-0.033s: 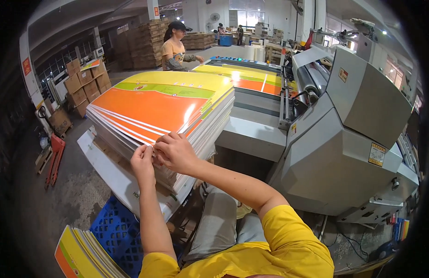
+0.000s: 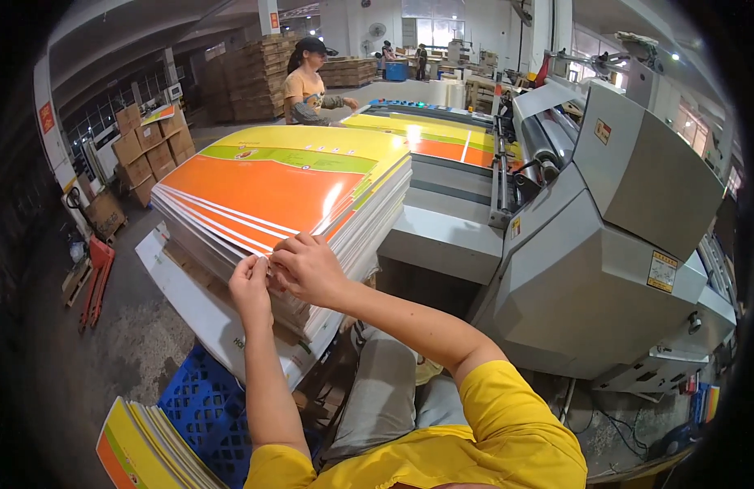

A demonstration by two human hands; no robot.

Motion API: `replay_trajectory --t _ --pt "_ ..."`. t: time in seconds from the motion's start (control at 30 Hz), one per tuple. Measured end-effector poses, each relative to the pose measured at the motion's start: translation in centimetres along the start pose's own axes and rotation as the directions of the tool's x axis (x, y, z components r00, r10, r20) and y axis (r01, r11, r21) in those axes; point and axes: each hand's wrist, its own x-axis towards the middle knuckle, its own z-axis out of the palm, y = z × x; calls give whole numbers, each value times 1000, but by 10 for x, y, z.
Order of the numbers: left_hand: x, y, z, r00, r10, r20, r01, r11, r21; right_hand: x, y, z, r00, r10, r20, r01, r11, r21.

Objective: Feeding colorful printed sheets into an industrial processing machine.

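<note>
A tall stack of glossy printed sheets (image 2: 263, 183), orange, green and yellow with white margins, stands before me. At its near corner my left hand (image 2: 251, 287) is closed, thumb and fingertips pinching the corner of the printed sheets. My right hand (image 2: 305, 267) is right beside it, fingers bent inward over the same corner and almost touching the left fingertips. What the right fingers hold, if anything, is hidden behind the hand. Several sheet edges fan slightly apart along the front left side. The stack rests on a white board (image 2: 199, 287) over wood.
A large grey machine (image 2: 573, 269) with rollers stands at the right; more printed sheets (image 2: 432, 147) lie on its bed. A co-worker (image 2: 308, 85) stands beyond. At lower left are a blue plastic pallet (image 2: 204, 399) and another sheet stack (image 2: 145, 444). A red pallet jack (image 2: 97, 277) stands farther left.
</note>
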Motion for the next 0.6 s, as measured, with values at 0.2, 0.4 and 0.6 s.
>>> replay_trajectory --t 0.2,0.4,0.6 --pt "1 -4 2 999 -6 -34 4 999 -45 1 4 4 1000 23 6 -23 1000 14" --pt "1 -3 -6 999 -25 23 26 999 -21 10 -2 0 998 46 36 -45 999 -18" --pt "-9 15 10 994 -108 12 108 983 -149 16 3 2 999 -52 1 52 994 -98"
